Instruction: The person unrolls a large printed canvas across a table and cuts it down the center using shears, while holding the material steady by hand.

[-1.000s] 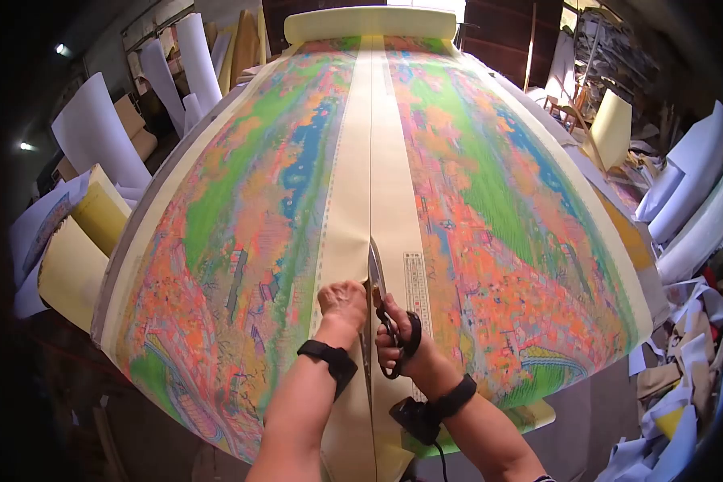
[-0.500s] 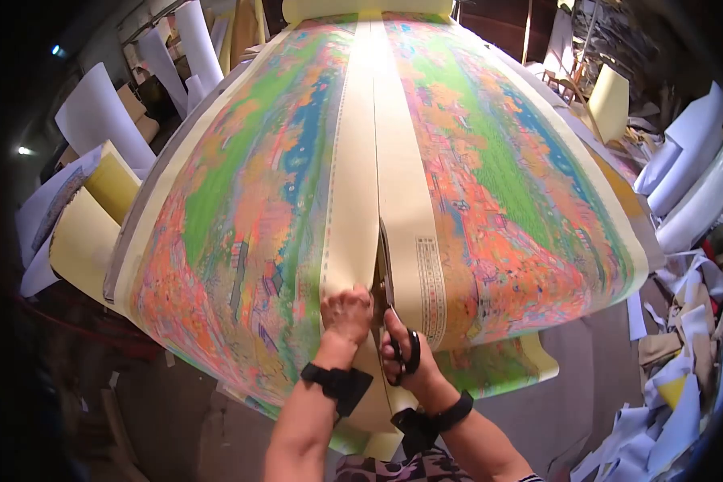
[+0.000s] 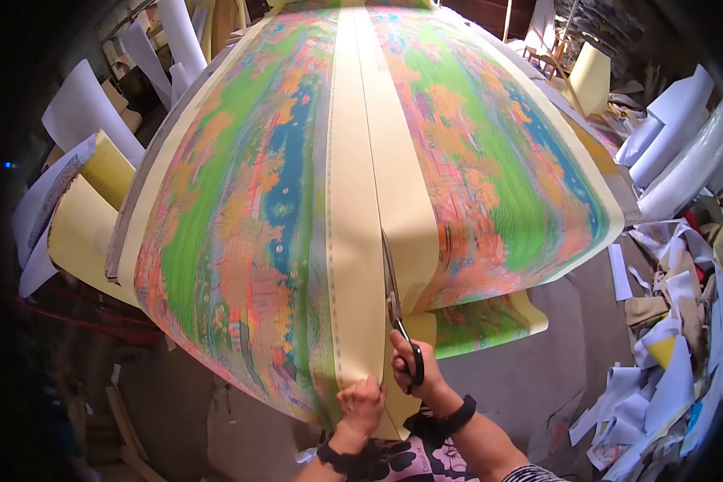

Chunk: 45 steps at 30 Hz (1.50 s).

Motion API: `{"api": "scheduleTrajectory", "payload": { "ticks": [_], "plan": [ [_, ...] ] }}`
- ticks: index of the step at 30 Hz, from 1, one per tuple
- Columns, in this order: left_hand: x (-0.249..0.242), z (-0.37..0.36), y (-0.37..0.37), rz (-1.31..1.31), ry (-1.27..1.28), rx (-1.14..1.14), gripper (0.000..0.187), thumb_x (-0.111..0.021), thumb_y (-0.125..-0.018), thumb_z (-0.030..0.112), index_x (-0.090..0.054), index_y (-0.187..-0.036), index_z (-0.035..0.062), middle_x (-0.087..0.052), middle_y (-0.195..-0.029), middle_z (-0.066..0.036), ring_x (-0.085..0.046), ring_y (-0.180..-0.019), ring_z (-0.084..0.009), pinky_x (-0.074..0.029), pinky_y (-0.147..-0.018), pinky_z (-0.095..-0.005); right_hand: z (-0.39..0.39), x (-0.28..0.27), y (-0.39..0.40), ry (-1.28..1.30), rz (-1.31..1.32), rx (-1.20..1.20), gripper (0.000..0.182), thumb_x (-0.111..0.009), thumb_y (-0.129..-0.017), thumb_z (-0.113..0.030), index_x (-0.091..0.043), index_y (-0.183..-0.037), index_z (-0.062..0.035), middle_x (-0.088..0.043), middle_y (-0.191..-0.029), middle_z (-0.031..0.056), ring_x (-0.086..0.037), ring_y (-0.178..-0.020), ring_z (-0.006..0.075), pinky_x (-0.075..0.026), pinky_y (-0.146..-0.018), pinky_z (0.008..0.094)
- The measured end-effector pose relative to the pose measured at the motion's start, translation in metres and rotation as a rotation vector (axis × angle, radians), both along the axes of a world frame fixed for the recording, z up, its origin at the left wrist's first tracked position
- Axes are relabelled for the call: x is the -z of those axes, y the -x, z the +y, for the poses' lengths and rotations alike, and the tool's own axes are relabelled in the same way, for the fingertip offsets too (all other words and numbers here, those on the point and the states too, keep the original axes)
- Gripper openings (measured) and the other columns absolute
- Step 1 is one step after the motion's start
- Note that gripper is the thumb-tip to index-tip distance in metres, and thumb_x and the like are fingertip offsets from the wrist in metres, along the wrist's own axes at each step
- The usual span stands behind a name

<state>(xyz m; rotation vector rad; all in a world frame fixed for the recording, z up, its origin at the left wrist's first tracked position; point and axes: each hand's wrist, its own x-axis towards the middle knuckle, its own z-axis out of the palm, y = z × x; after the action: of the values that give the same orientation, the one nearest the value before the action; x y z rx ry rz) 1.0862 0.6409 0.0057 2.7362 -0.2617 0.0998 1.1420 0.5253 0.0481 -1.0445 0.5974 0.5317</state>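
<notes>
A long printed sheet (image 3: 249, 201) with green, orange and blue landscape bands lies over the table. A plain cream strip (image 3: 353, 201) runs down its middle, with a thin dark line along it. My right hand (image 3: 416, 363) is closed around the black handles of a pair of scissors (image 3: 394, 297), whose blades point away from me along that line. The sheet is parted from the blades down to its near end. My left hand (image 3: 361, 406) grips the near edge of the cream strip, left of the cut.
Rolled sheets (image 3: 96, 116) stand at the left, with a yellow curled sheet (image 3: 88, 233) nearer. White rolls (image 3: 659, 128) lean at the right, above a heap of paper scraps (image 3: 659, 386). Part of the print (image 3: 494, 325) hangs folded under the table's near right side.
My left hand has drawn the strip down toward me. The sheet has slid nearer, its right half bending lower. The scissors' blades now sit farther along the line on the print.
</notes>
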Motion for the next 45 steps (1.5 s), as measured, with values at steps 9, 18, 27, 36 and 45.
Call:
{"api": "scheduleTrajectory", "payload": {
  "ticks": [9,18,27,36,45],
  "plan": [
    [0.092,0.004,-0.008,0.139,0.003,-0.018,0.018,-0.060,-0.058,0.020,-0.047,-0.058,0.0083,-0.047,-0.049,-0.008,-0.049,-0.043,-0.0232,-0.038,-0.041,-0.0327,-0.011,0.020,-0.201,-0.008,-0.030,0.031,0.041,-0.060,-0.064,-0.043,-0.036,-0.053,-0.0122,-0.034,-0.041,-0.0039,-0.027,-0.025,0.0062,-0.018,-0.024,0.0199],
    [0.048,0.000,-0.132,0.437,0.269,0.024,0.024,-0.053,-0.066,0.028,-0.048,-0.073,0.0049,-0.051,-0.063,-0.011,-0.051,-0.057,-0.0272,-0.040,-0.049,-0.0355,-0.031,0.014,-0.344,-0.146,0.044,-0.130,0.051,-0.057,-0.057,-0.058,-0.035,-0.060,-0.0123,-0.032,-0.043,-0.0038,-0.026,-0.030,0.0068,-0.023,-0.031,0.0226],
    [-0.005,-0.051,-0.432,-0.303,-0.275,-0.154,0.049,-0.060,-0.058,0.026,-0.040,-0.098,0.0064,-0.046,-0.089,-0.010,-0.046,-0.083,-0.0235,-0.036,-0.068,-0.0340,-0.034,-0.011,-0.359,-0.457,0.160,-0.109,0.051,-0.052,-0.061,-0.059,-0.038,-0.054,-0.0106,-0.030,-0.043,-0.0042,-0.026,-0.030,0.0067,-0.022,-0.032,0.0203],
    [0.007,-0.040,-0.435,-0.047,-0.332,-0.044,0.012,-0.047,-0.064,0.013,-0.058,-0.063,0.0084,-0.057,-0.064,-0.012,-0.057,-0.062,-0.0254,-0.044,-0.057,-0.0324,-0.040,0.033,-0.333,-0.274,-0.005,-0.076,0.046,-0.051,-0.065,-0.056,-0.039,-0.056,-0.0113,-0.034,-0.043,-0.0031,-0.027,-0.028,0.0071,-0.021,-0.028,0.0203],
    [-0.001,-0.036,-0.425,-0.119,-0.238,-0.097,0.014,-0.049,-0.068,0.019,-0.052,-0.060,0.0073,-0.055,-0.057,-0.013,-0.056,-0.055,-0.0268,-0.044,-0.052,-0.0343,-0.032,0.018,-0.325,-0.302,-0.009,-0.018,0.040,-0.050,-0.069,-0.050,-0.041,-0.059,-0.0128,-0.035,-0.043,-0.0038,-0.028,-0.027,0.0076,-0.023,-0.027,0.0210]
  ]
}}
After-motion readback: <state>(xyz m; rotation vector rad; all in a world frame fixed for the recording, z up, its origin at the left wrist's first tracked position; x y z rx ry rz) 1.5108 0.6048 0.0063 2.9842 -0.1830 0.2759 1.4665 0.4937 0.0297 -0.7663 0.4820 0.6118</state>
